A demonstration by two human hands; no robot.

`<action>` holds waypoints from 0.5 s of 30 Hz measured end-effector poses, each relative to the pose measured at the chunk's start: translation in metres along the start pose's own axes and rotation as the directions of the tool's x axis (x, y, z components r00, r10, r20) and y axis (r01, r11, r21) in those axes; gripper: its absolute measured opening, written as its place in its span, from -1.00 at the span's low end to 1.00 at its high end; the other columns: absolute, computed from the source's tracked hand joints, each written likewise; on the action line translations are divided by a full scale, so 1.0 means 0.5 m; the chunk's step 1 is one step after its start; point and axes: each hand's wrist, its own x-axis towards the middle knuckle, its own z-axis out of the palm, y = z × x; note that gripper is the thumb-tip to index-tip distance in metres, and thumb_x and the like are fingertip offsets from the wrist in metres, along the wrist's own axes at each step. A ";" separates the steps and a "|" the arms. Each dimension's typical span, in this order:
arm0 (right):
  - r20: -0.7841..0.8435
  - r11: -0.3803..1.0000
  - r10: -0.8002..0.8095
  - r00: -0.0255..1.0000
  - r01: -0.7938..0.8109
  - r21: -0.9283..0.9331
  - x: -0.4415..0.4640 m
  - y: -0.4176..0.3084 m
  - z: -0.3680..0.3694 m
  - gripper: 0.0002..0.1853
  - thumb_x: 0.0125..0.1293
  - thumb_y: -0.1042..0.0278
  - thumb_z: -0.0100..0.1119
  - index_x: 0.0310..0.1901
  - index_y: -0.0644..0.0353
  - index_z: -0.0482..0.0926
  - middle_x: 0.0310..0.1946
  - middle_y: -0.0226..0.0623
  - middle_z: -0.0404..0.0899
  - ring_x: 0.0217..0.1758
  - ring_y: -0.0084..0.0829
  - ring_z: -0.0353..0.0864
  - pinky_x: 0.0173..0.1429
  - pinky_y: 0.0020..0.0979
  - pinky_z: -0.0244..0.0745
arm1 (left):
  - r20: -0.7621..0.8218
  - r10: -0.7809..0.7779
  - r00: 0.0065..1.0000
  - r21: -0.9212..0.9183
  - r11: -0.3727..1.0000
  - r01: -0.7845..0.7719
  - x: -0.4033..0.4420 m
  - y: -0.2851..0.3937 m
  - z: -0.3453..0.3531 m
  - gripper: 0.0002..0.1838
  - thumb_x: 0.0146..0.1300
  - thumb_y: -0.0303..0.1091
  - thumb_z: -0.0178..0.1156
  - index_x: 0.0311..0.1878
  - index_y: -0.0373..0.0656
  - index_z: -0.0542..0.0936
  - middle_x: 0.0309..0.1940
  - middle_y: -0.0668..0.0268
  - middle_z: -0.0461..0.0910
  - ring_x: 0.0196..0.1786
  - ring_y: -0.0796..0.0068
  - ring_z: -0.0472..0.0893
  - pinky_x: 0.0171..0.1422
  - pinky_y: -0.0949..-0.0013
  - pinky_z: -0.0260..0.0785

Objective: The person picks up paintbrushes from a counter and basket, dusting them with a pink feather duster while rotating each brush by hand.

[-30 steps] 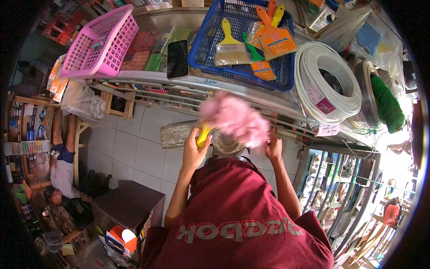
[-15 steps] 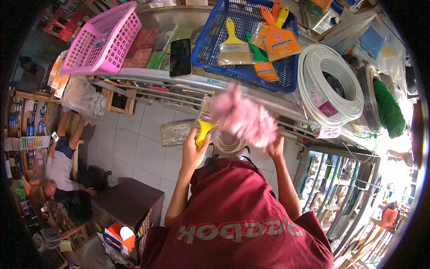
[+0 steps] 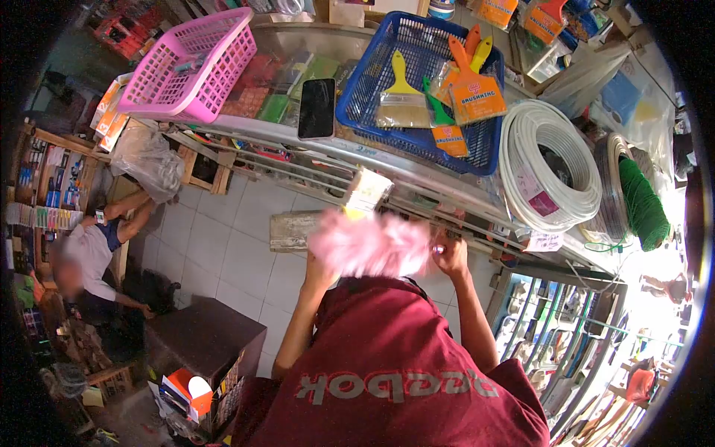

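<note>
Between hands (image 3: 452,257), fluffy pink duster (image 3: 372,246)

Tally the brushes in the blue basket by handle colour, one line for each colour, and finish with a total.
Yellow brushes: 2
Orange brushes: 2
Green brush: 1
Total in the blue basket: 5
</note>
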 end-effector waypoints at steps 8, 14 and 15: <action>-0.160 0.998 0.018 0.987 -0.007 0.068 0.008 0.090 0.046 -0.74 -0.07 0.30 0.10 -0.34 0.24 0.62 -0.10 0.07 0.53 -0.12 0.17 0.50 0.08 -0.05 0.33 | 0.070 -0.012 0.997 0.233 0.972 -0.004 0.023 0.029 -0.017 -0.79 0.16 -0.37 0.20 -0.17 -0.26 0.55 -0.53 0.09 0.57 -0.48 0.23 0.59 -0.35 0.26 0.41; -0.293 0.920 0.101 0.951 0.023 0.392 0.025 0.061 0.052 -0.78 -0.05 0.29 0.10 -0.41 0.24 0.60 -0.21 0.03 0.57 -0.08 0.10 0.49 0.09 -0.10 0.35 | 0.069 -0.289 0.955 0.164 0.947 0.275 0.057 0.100 -0.025 -0.78 0.23 -0.35 0.16 -0.10 -0.25 0.54 -0.43 0.12 0.61 -0.44 0.22 0.62 -0.36 0.34 0.41; -0.289 0.959 0.040 0.956 0.044 0.280 0.028 0.052 0.042 -0.79 -0.06 0.31 0.09 -0.43 0.25 0.60 -0.25 0.01 0.58 -0.13 0.09 0.50 0.04 -0.10 0.37 | 0.048 -0.228 0.973 0.159 0.963 0.218 0.054 0.096 -0.025 -0.77 0.24 -0.35 0.15 -0.09 -0.25 0.54 -0.44 0.12 0.61 -0.46 0.25 0.60 -0.37 0.35 0.40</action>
